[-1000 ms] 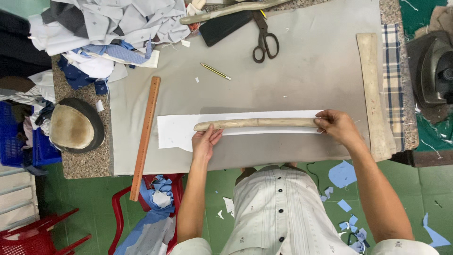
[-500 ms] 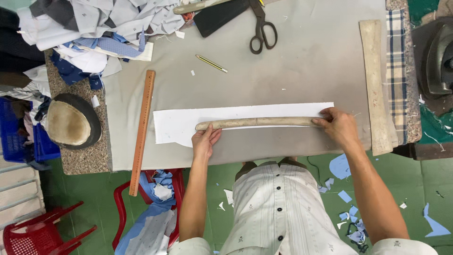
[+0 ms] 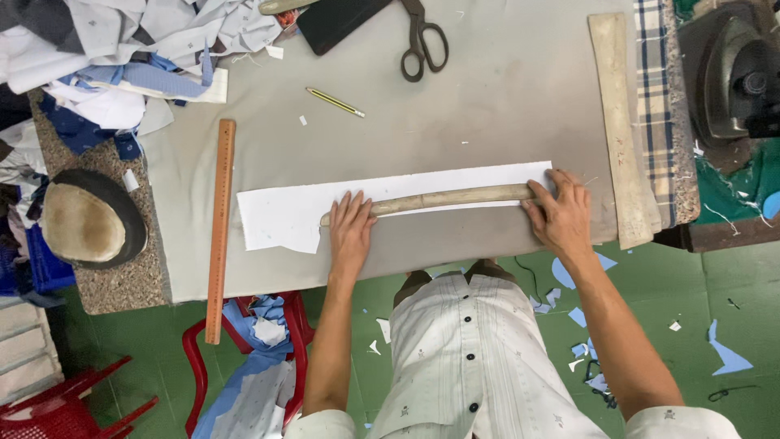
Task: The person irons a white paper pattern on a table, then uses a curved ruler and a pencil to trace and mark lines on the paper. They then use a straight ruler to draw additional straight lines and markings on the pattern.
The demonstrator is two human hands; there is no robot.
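The long curved wooden stick [image 3: 443, 198] lies across the white paper strip [image 3: 390, 203] on the counter [image 3: 487, 106]. Your left hand [image 3: 351, 230] presses flat, fingers spread, on the stick's left end; your right hand [image 3: 559, 213] curls over its right end. The wooden ruler [image 3: 219, 228] lies left of the paper, the scissors [image 3: 422, 39] beyond it.

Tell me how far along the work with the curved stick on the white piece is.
Done: the white piece lies flat on the grey table, with the long curved stick laid along it. In hand: the left hand presses one end, the right hand the other. Left: no drawn line or cut shows along the stick; the pencil and scissors lie untouched above.
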